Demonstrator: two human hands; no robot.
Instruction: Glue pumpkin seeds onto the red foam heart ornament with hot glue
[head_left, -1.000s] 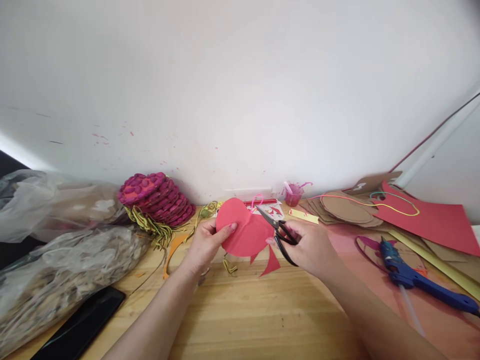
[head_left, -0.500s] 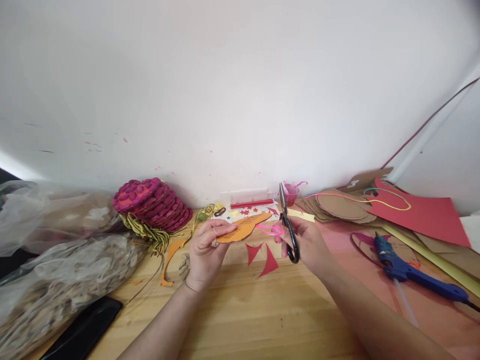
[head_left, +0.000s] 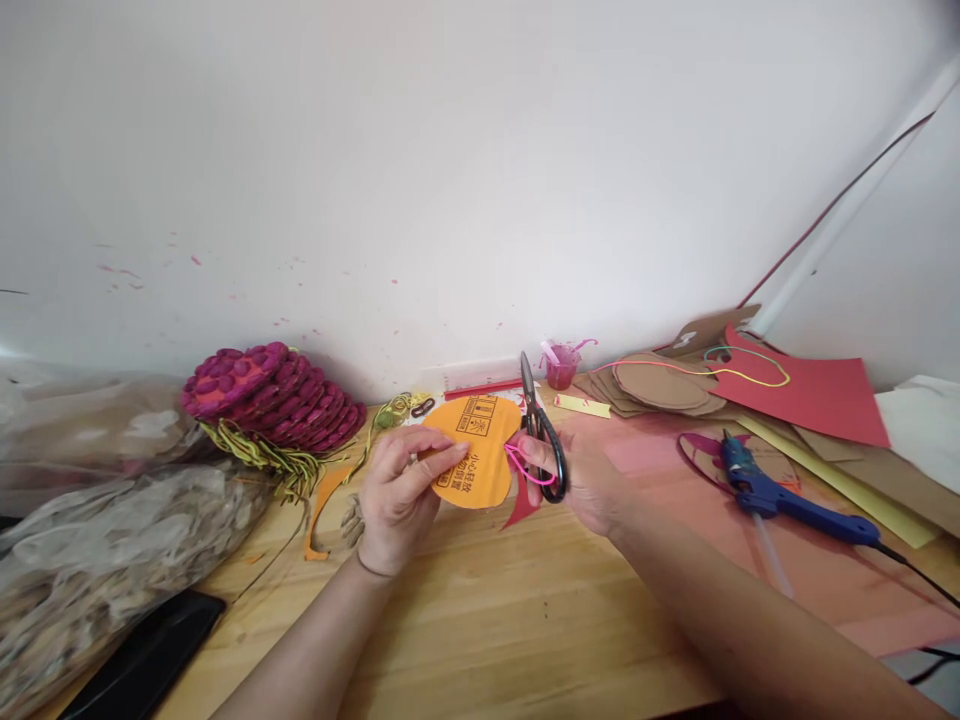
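Observation:
My left hand (head_left: 401,490) pinches the left edge of an orange cardboard cutout (head_left: 487,480), rounded with a notch on its right side. Black printed symbols and characters face me. A pair of scissors (head_left: 553,440) with black handles hangs in my right hand (head_left: 592,490), its blades together and pointing up. A bright pink loop of cord (head_left: 534,472) runs from the notch to my right fingers, which close near it. Behind the cutout, a red scrap (head_left: 519,508) lies on the wooden table (head_left: 480,620), partly hidden.
Stacked magenta bumpy discs (head_left: 274,400) with green cords stand at left, above a clear bag (head_left: 127,550) and a black phone (head_left: 146,655). Rightward are a blue glue gun (head_left: 799,510), cardboard rounds (head_left: 664,383), red sheet (head_left: 814,395) and pink cup (head_left: 561,368). A wall rises behind.
The cutout has turned from nearly edge-on so its printed face shows. My right hand and the scissors have moved left, closer to the cutout. The whole view has shifted slightly.

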